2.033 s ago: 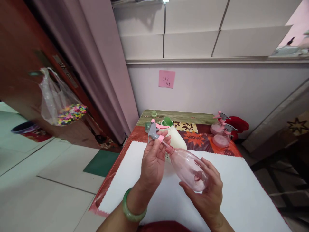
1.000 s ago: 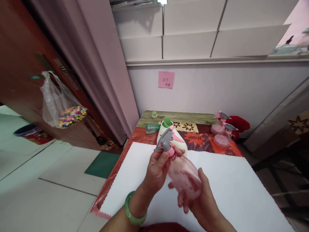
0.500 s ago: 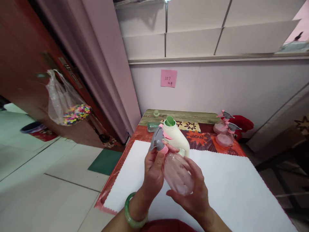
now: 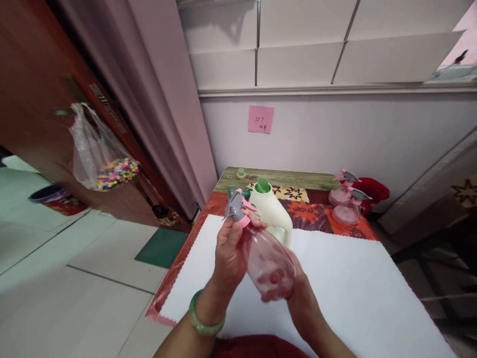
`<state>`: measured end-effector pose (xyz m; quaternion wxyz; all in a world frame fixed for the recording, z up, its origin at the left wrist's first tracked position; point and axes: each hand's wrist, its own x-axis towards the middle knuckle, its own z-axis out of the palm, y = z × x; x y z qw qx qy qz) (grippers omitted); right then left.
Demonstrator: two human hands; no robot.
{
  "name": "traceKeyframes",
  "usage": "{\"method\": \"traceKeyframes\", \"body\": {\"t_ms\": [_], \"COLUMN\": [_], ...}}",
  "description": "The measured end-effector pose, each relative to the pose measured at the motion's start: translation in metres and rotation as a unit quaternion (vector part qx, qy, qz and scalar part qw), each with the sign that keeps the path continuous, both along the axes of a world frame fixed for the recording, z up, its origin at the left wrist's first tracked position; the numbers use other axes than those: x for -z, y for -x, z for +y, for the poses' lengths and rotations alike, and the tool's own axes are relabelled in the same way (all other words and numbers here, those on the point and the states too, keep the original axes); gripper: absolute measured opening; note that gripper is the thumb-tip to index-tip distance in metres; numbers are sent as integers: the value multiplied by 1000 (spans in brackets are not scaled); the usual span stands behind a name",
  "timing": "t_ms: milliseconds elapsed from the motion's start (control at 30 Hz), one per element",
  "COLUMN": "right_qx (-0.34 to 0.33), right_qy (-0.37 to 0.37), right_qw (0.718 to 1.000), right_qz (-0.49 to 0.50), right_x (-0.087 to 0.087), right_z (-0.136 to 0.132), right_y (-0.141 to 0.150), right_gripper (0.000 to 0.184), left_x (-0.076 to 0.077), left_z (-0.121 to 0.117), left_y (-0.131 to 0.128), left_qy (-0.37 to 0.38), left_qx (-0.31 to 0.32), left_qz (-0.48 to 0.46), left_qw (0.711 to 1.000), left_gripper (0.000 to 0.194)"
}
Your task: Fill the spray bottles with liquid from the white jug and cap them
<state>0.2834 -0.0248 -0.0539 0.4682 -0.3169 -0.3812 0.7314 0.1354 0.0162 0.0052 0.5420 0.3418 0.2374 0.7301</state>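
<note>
A clear pink spray bottle (image 4: 266, 261) with a grey and pink trigger head (image 4: 237, 209) is tilted in both my hands above the white sheet. My left hand (image 4: 229, 248), a green bangle (image 4: 203, 315) on its wrist, grips the pink collar just under the head. Around the lower side of the bottle my right hand (image 4: 300, 291) is wrapped, its fingers partly seen through the clear wall. Just beyond stands a cream jug (image 4: 274, 214) with a handle and a green pouring spout (image 4: 262, 185) in its open mouth.
Two similar spray bottles (image 4: 346, 214) stand at the table's right rear beside a red object (image 4: 374, 191). A small green cap (image 4: 241, 173) lies at the back. White scalloped-edged sheet (image 4: 354, 288) covers the front. A bag of colourful bits (image 4: 115, 174) hangs from the door handle.
The spray bottle has moved slightly left. My right hand has shifted behind and under its base, where its fingers now show through the plastic. My left hand keeps its grip on the collar.
</note>
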Motion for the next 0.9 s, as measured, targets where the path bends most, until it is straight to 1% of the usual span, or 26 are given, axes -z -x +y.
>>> {"method": "traceKeyframes", "body": {"t_ms": [33, 67, 100, 133, 167, 200, 267, 333, 367, 400, 467, 500, 567, 600, 633, 667, 700, 733, 767, 800, 833, 867, 900], "right_qx": [60, 106, 132, 136, 122, 95, 12, -57, -77, -84, -60, -41, -11, -16, -38, -66, -90, -104, -106, -98, -88, -83, -86], "right_qy": [-68, -124, -160, -175, -171, -152, -88, -17, 6, 16, 4, -14, -53, -68, -76, -76, -72, -66, -62, -62, -65, -69, -70], "right_qw": [994, 980, 965, 958, 961, 970, 992, 998, 997, 996, 998, 999, 998, 997, 996, 993, 987, 979, 969, 961, 957, 955, 956], "right_qz": [-60, -116, -158, -181, -182, -162, -86, -20, -2, 5, -4, -10, -12, -15, -29, -61, -109, -164, -214, -250, -270, -275, -273], "right_x": [2, 4, 6, 8, 9, 10, 9, 10, 11, 13, 18, 21, 26, 28, 31, 34, 38, 42, 46, 51, 55, 60, 65], "right_z": [2, 4, 5, 5, 5, 5, 3, 1, 0, -1, 1, 2, 8, 11, 15, 18, 22, 24, 26, 27, 27, 26, 24], "right_y": [-1, -2, -2, -2, -1, 0, 5, 11, 14, 18, 26, 30, 38, 41, 43, 44, 45, 45, 43, 40, 35, 28, 20], "right_gripper": [102, 111, 117, 117, 111, 104, 93, 89, 87, 87, 89, 90, 91, 92, 95, 101, 108, 113, 114, 111, 102, 90, 79], "left_x": [-1, -1, -2, -2, -3, -3, -3, -1, 2, 6, 19, 27, 46, 55, 63, 71, 76, 81, 84, 85, 86, 86, 85], "left_z": [-1, -2, -3, -3, -4, -5, -5, -6, -7, -9, -17, -22, -35, -41, -46, -48, -48, -44, -38, -29, -18, -7, 4], "left_y": [1, 2, 4, 5, 7, 10, 16, 22, 25, 28, 30, 31, 30, 30, 31, 34, 40, 50, 62, 77, 94, 111, 128], "left_qy": [-1, -3, -5, -7, -11, -13, -14, -3, 6, 21, 64, 88, 122, 136, 149, 164, 181, 194, 206, 208, 208, 208, 210], "left_qx": [-14, -23, -24, -18, -10, -2, 1, -11, -20, -33, -52, -55, -26, -13, -12, -23, -52, -95, -143, -192, -225, -216, -213], "left_qz": [15, 30, 42, 49, 53, 56, 62, 65, 65, 66, 81, 97, 143, 161, 174, 186, 204, 236, 291, 366, 481, 611, 653], "left_qw": [1000, 999, 999, 999, 998, 998, 998, 998, 998, 997, 993, 990, 982, 977, 973, 968, 961, 947, 923, 886, 821, 732, 695], "left_gripper": [21, 20, 19, 20, 21, 21, 23, 23, 23, 24, 32, 40, 66, 77, 82, 81, 79, 76, 76, 81, 83, 84, 82]}}
